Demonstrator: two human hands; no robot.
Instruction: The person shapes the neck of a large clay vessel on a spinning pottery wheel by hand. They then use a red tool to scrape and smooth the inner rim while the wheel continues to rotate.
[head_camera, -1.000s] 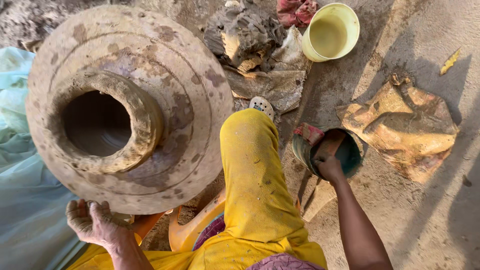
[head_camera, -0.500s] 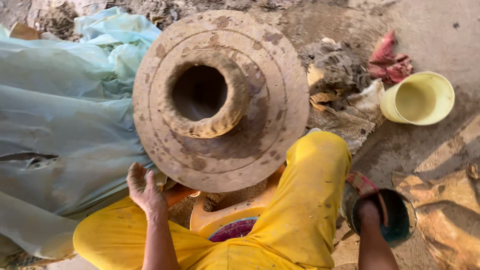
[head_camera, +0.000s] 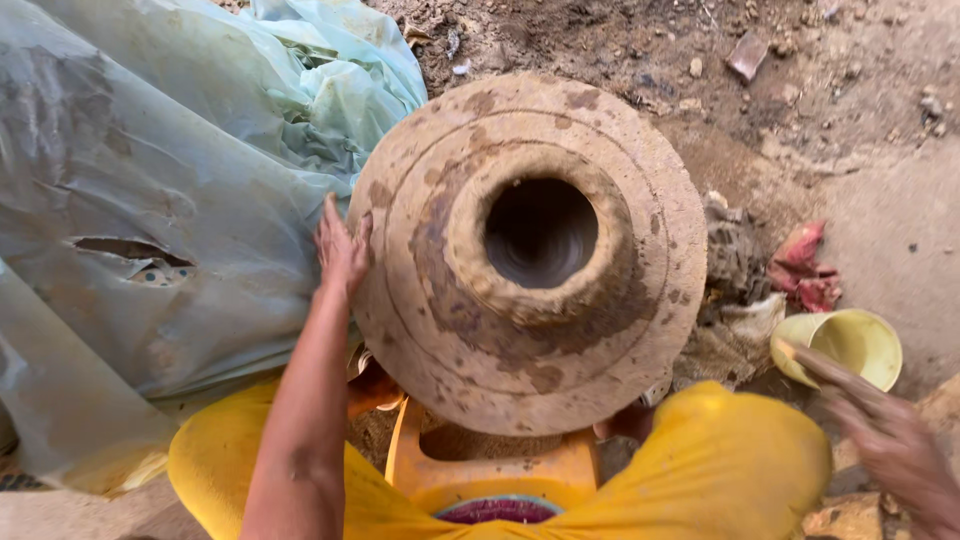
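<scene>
Clay pot (head_camera: 530, 255): a large, round, unfired vessel seen from above, its wide shoulder mottled with damp brown patches and ringed by faint concentric lines; it occupies the centre of the view, between the person's knees.
Mouth of pot: a thick raised rim around a dark circular opening, slightly right of the pot's centre.
Left hand (head_camera: 343, 248): fingers extended and held close together, palm laid flat against the pot's left shoulder; it touches the clay and pinches nothing.
Right hand (head_camera: 880, 435): blurred at the lower right edge, fingers stretched out towards the yellow bowl (head_camera: 845, 345); a fingertip lies at the bowl's near rim, but whether it touches cannot be told. It holds nothing visible.
Yellow bowl: a small open plastic bowl on the ground, well to the right of the pot.
Orange stand (head_camera: 490, 470): a plastic support beneath the pot, visible at its lower edge.
Yellow garment (head_camera: 720, 470): covers both of the person's legs, which flank the stand.
Plastic sheet (head_camera: 150, 200): pale, crumpled and torn, spread over the ground left of the pot, just beside the left hand.
Red rag (head_camera: 805, 270): crumpled on the dirt between pot and bowl, above the bowl.
</scene>
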